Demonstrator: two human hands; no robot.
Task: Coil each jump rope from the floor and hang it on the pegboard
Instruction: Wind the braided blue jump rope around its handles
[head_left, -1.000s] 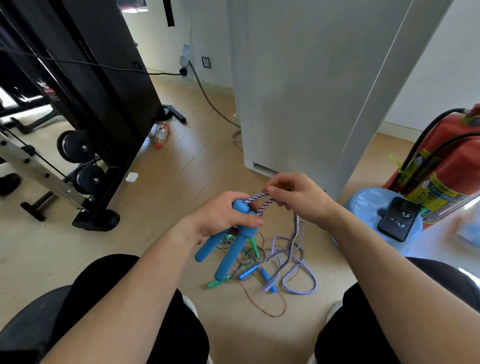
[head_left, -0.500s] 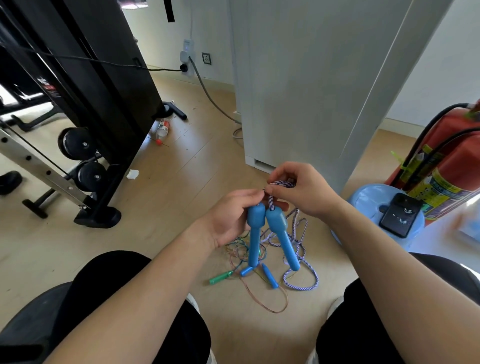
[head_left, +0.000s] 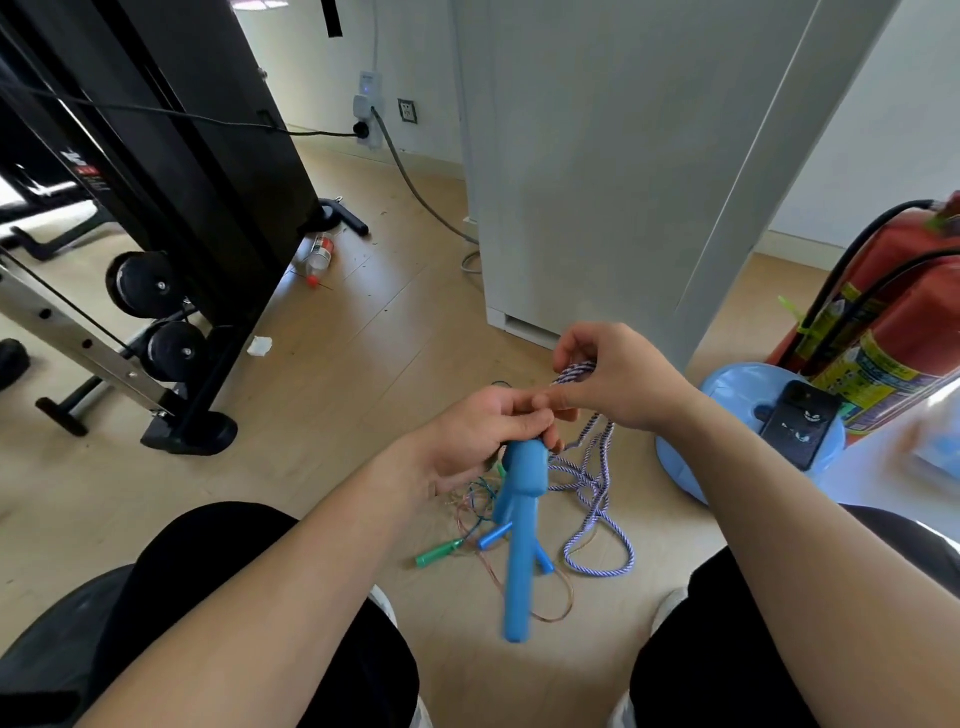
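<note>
My left hand (head_left: 485, 434) grips the tops of the two blue handles (head_left: 519, 540) of a jump rope, which hang down side by side. Just to the right and a little higher, my right hand (head_left: 618, 379) pinches a loop of the purple-and-white braided rope (head_left: 597, 499). The rest of that rope trails down into a loose pile on the wooden floor. Under the handles lie thinner ropes in a tangle: one with a green handle (head_left: 439, 552) and one with small blue handles (head_left: 494, 535). No pegboard is in view.
A black weight machine (head_left: 171, 218) with its metal frame stands at the left. Ahead rises a grey cabinet (head_left: 597, 171). At the right are red fire extinguishers (head_left: 883, 332) and a light blue stool (head_left: 727, 389) with a phone (head_left: 797, 423) on it. My knees frame the floor below.
My right hand has moved up and to the right, drawing the braided loop away from the handle tops. The handles now hang straighter and lower beneath my left hand.
</note>
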